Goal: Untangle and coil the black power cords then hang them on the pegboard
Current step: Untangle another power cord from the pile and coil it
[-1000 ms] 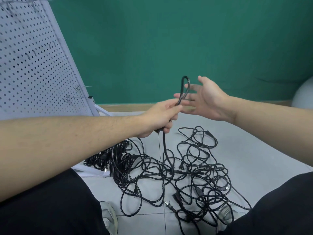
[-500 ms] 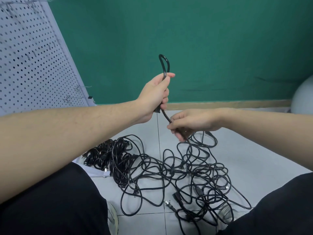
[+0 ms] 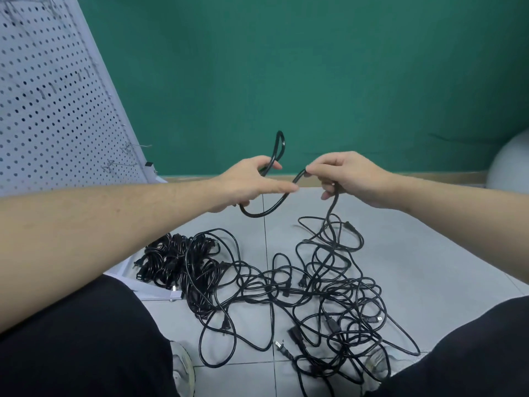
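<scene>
A black power cord (image 3: 266,211) runs between both hands above the floor. My left hand (image 3: 252,184) pinches a small upright loop of it, with a low loop hanging below the fingers. My right hand (image 3: 346,176) grips the same cord a little to the right, and from there it drops into the tangled pile of black cords (image 3: 329,290) on the grey tiles. A tighter bunch of cords (image 3: 174,262) lies left of the pile. The white pegboard (image 3: 54,104) leans at the upper left, with wire hooks (image 3: 126,159) near its lower edge.
A green wall (image 3: 315,75) stands behind, with a wooden skirting strip along the floor. A grey ball (image 3: 509,164) sits at the far right. My knees in black trousers and both shoes frame the pile at the bottom. The pegboard's white base lies under the left bunch.
My left hand has dropped from its raised position. My right hand has risen from the pile to the left hand's level, drawing up cord so a new loop hangs between them.
</scene>
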`<state>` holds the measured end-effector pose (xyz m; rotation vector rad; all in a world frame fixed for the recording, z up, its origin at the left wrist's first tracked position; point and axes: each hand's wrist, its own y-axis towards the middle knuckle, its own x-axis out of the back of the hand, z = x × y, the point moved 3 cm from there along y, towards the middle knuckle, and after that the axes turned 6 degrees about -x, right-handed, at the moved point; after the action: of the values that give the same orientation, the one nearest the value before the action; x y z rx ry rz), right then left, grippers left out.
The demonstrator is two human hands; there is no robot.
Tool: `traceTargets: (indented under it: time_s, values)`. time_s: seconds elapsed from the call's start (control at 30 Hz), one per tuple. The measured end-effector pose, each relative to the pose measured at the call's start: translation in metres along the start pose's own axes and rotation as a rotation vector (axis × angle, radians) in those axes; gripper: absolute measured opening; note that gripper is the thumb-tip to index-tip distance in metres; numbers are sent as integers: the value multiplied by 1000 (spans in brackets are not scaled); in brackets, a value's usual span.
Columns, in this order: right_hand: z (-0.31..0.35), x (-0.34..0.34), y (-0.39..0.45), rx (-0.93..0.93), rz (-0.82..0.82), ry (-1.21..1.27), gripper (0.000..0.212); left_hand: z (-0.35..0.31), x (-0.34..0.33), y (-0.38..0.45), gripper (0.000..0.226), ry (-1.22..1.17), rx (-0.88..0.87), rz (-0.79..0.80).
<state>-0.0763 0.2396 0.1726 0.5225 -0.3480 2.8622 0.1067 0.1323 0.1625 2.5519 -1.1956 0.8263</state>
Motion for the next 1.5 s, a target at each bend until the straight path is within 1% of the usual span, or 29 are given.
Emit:
traceTargets:
  time_s: [0.07, 0.17, 0.2, 0.27, 0.3, 0.37, 0.43, 0.5, 0.57, 0.63, 0.7, 0.73, 0.77, 0.83, 0.9, 0.97, 1.07, 1.13, 1.2, 1.33, 1.43, 1.5]
  values:
    - [5, 0, 0, 17, -113, -31, 21, -3, -5, 1, 52, 26, -25, 57]
    - [7, 3, 1, 17, -239, -63, 43, -7, -7, 2, 36, 60, -60, 116]
    - [7, 4, 3, 15, -269, -81, 47, -9, -9, 1, 34, 77, -71, 134]
    - [6, 7, 6, -5, -305, -107, 46, -10, -11, 0, 30, 92, -114, 150]
    - [6, 7, 7, -19, -300, -82, 43, -11, -12, 0, 25, 99, -134, 143]
    - [5, 9, 9, -27, -228, 47, 34, -11, -11, -1, 15, 146, -146, 112]
    - [7, 8, 10, -20, -127, 179, 28, -12, -8, -1, 13, 163, -132, 89]
    - [11, 6, 11, -4, -95, 242, 21, -14, -5, -2, 13, 111, -100, 96]
    - [15, 7, 9, 15, -161, 222, 13, -16, -3, -5, 18, 41, -71, 126]
    - [18, 9, 7, 39, -275, 174, 9, -19, -5, -7, 25, 13, -90, 138]
    - [18, 11, 7, 58, -356, 160, 12, -21, -8, -8, 28, 4, -127, 139]
    - [18, 12, 7, 63, -364, 181, 14, -22, -9, -7, 28, -9, -137, 138]
    - [17, 10, 7, 66, -354, 225, 16, -22, -11, -7, 26, -25, -136, 136]
    - [13, 8, 9, 54, -315, 334, 26, -23, -13, -8, 19, -60, -125, 131]
    - [10, 7, 9, 4, -301, 388, 37, -23, -16, -11, 15, -99, -123, 118]
    - [7, 6, 9, -78, -302, 369, 43, -23, -21, -15, 15, -146, -125, 131]
    - [4, 5, 8, -157, -292, 215, 43, -27, -30, -19, 13, -201, -125, 182]
    - [4, 6, 9, -174, -262, 231, 50, -31, -29, -18, 13, -253, -93, 142]
    - [4, 6, 9, -193, -197, 291, 53, -31, -24, -15, 17, -335, -44, 115]
    - [-3, 4, 6, -198, -50, 344, 33, -24, -19, -13, 23, -422, -1, 121]
    - [2, 6, 3, -118, -67, 476, 13, -21, -20, -13, 26, -445, 9, 120]
    - [8, 6, 3, -65, -105, 531, 10, -18, -21, -10, 23, -405, 24, 97]
